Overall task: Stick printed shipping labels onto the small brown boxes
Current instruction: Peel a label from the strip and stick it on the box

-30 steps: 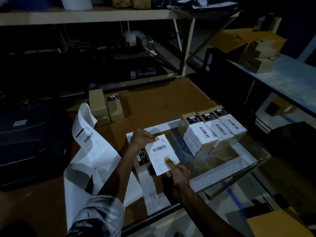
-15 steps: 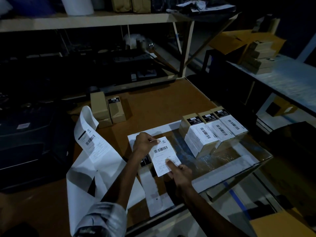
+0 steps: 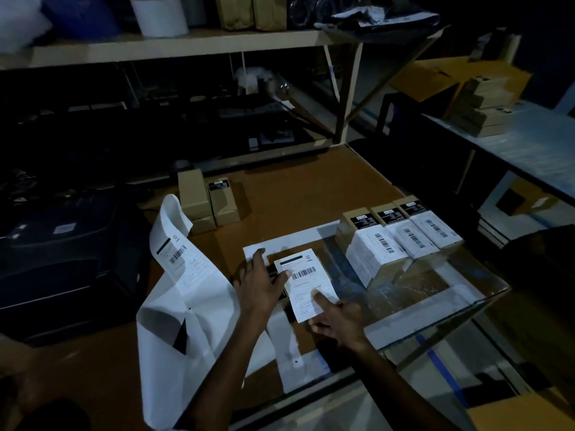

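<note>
Fingers of left hand (image 3: 260,287) spread flat, thumb on shipping label (image 3: 306,284); right hand (image 3: 337,318) index finger pressing it, other fingers curled. Label covers small box on table (image 3: 311,194), near edge. Three labelled boxes (image 3: 401,241) just right.

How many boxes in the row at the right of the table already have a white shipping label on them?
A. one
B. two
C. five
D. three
D: the labelled boxes stand side by side at the table's right, three of them, each with a white barcode label on top, while the right hand presses a fresh label onto another box.
</note>
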### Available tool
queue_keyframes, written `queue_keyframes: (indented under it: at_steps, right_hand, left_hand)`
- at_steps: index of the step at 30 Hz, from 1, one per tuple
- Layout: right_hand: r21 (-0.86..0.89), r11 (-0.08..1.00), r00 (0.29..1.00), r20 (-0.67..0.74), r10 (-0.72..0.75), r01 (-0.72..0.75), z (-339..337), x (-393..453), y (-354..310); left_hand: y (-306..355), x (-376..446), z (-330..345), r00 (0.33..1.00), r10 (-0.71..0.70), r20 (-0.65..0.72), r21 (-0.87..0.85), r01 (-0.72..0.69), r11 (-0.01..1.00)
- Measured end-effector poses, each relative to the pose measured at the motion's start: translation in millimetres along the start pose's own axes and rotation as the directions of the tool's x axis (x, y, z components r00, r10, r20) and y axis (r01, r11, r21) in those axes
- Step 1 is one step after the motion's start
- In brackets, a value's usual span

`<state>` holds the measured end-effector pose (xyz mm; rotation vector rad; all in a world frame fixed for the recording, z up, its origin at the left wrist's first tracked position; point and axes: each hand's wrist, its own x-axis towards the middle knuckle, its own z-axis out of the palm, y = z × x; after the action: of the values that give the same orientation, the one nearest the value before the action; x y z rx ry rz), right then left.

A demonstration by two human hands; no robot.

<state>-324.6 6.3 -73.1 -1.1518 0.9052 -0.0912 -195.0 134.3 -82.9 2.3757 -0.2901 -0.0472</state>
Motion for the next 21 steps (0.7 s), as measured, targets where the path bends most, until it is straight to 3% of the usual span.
queue_keyframes:
  at_steps: [4,6,7,9,12,14,16,19,21]
  right_hand:
    - [-0.157,0.987,0.999,-0.005,-0.032,0.031,-11,-7,-10]
    - [-0.313,0.944,0.992,-0.034,-0.12,0.103,-20,-8,-12]
    - [-0.483,0.861,0.975,-0.064,-0.215,0.158,-25,-8,-12]
    - [-0.799,0.567,0.898,-0.081,-0.432,0.201,-28,-14,-15]
    - [-0.901,0.3,0.739,0.031,-0.673,0.312,-16,-27,-22]
    - [-0.93,0.153,0.662,0.115,-0.74,0.333,-2,-25,-21]
    - [-0.938,0.06,0.682,0.202,-0.703,0.341,9,-20,-22]
    - [-0.92,-0.022,0.798,0.351,-0.491,0.391,24,-8,-19]
    - [-0.912,-0.056,0.839,0.397,-0.373,0.406,30,-2,-11]
  left_hand:
    - [5,-14,7,0.997,-0.054,-0.057,-0.315,0.033,0.948]
    - [5,-15,8,0.995,-0.072,-0.069,-0.399,0.038,0.916]
    - [4,-14,8,0.995,-0.075,-0.065,-0.434,0.039,0.9]
    - [2,-14,7,0.996,-0.073,-0.053,-0.472,0.04,0.881]
    - [4,-16,6,0.995,-0.067,-0.072,-0.46,0.026,0.888]
    - [6,-17,6,0.995,-0.064,-0.081,-0.443,0.022,0.896]
    - [6,-17,7,0.994,-0.056,-0.088,-0.423,0.014,0.906]
    - [3,-16,10,0.992,-0.03,-0.119,-0.377,-0.017,0.926]
    - [2,-16,11,0.993,-0.027,-0.118,-0.365,-0.018,0.931]
